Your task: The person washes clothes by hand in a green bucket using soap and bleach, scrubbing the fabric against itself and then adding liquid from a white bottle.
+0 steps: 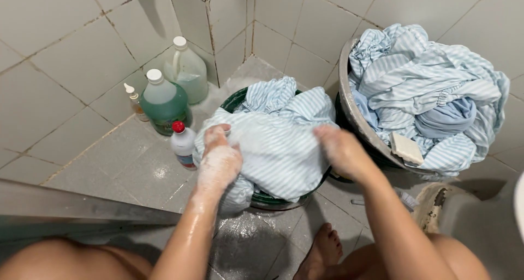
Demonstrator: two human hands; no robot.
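head view, looking down into a tiled corner: both hands work a pale blue-and-white striped cloth [278, 149] that is heaped in and spilling over the rim of a dark green basin [236, 99] on the wet grey floor. the left hand [218, 160], coated in white suds up the forearm, is clenched on a bunch of the cloth at the basin's near left edge, fingers curled into the fabric. the right hand [341, 151] grips the cloth on its right side, fingers closed over a fold, though motion blur hides the fingertips. just left of the basin stands a small white bottle with a red cap [182, 143], close beside the left hand. behind it, against the wall, sit a green jug with a white cap [162, 102], a clear jug with a white cap [186, 71] and a small nozzle-topped bottle [135, 102]. to the right, a metal basin [352, 110] leans against the wall, piled with more striped laundry [420, 78], and a bar of soap [406, 148] rests on that pile near its lower edge. a bare foot [323, 252] rests on the wet tiles below the green basin.
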